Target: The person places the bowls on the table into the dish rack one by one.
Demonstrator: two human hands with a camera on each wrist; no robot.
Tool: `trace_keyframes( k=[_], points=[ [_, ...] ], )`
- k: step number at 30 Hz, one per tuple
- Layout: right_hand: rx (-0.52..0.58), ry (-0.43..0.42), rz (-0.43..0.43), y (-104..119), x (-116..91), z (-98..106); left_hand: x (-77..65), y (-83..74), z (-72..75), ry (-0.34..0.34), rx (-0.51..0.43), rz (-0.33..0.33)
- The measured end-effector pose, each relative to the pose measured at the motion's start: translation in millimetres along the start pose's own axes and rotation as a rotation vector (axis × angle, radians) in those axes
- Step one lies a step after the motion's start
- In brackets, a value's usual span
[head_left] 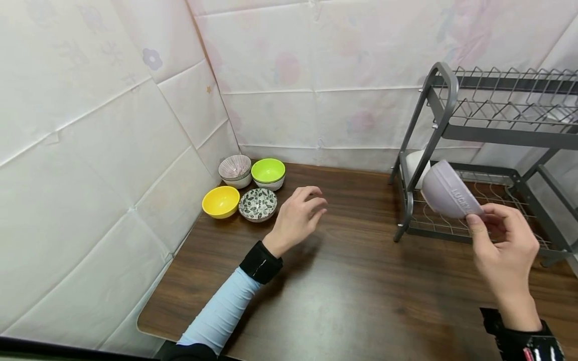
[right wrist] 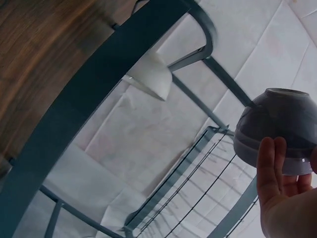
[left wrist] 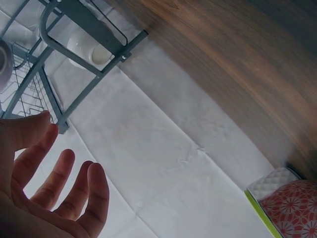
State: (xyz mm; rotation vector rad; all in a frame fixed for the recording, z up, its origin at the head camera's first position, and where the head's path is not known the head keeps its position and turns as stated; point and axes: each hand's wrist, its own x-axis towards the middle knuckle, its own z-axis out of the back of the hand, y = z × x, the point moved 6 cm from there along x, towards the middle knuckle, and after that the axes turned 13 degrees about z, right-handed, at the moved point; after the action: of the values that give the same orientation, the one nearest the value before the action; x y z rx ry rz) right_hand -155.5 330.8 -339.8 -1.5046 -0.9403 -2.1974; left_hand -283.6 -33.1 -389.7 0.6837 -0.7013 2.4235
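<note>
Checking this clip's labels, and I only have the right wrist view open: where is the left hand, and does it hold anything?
Observer: In the head view, the left hand is over the table, holding nothing.
Operator: Which bowl is nearest to it?
Observer: The black-and-white leaf-patterned bowl, just to its left in the head view.
Operator: Any markings on the lavender bowl in the right hand?
Observer: Yes, the head view shows raised lettering on its side, beginning "LUCK".

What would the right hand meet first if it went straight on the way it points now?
Most likely the right hand would bring its lavender bowl against the dish rack; the head view leaves depth unclear, so which part is uncertain.
</note>
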Motion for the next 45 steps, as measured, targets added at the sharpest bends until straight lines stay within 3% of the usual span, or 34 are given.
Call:
trace_keyframes(
  k=[7, 14, 18, 23, 28, 37, 45],
  points=[
    [-0.127, 0.000, -0.117, -29, -3, 9, -1.5, 4.2, 0.1, 0.002, -0.003, 0.008],
    [-0.205, 0.072, -0.330, -66, -2, 4, -3.3, 5.9, -2.3, 0.004, -0.015, 0.013],
    [-0.106, 0.133, -0.495, -96, 5, -5, -5.3, 6.0, -4.7, 0.018, -0.017, 0.017],
    [0.053, 0.239, -0.637, -129, 16, -21, -6.0, 6.7, -5.9, 0.007, -0.019, 0.010],
    [0.162, 0.323, -0.703, -151, 25, -42, -4.8, 7.2, -5.7, -0.004, -0.016, 0.002],
    [0.208, 0.436, -0.803, -179, 28, -67, -5.4, 6.7, -2.6, -0.004, -0.005, 0.001],
    [0.219, 0.489, -0.821, -191, 26, -78, -6.2, 7.9, -1.5, -0.007, 0.007, 0.000]
  ],
)
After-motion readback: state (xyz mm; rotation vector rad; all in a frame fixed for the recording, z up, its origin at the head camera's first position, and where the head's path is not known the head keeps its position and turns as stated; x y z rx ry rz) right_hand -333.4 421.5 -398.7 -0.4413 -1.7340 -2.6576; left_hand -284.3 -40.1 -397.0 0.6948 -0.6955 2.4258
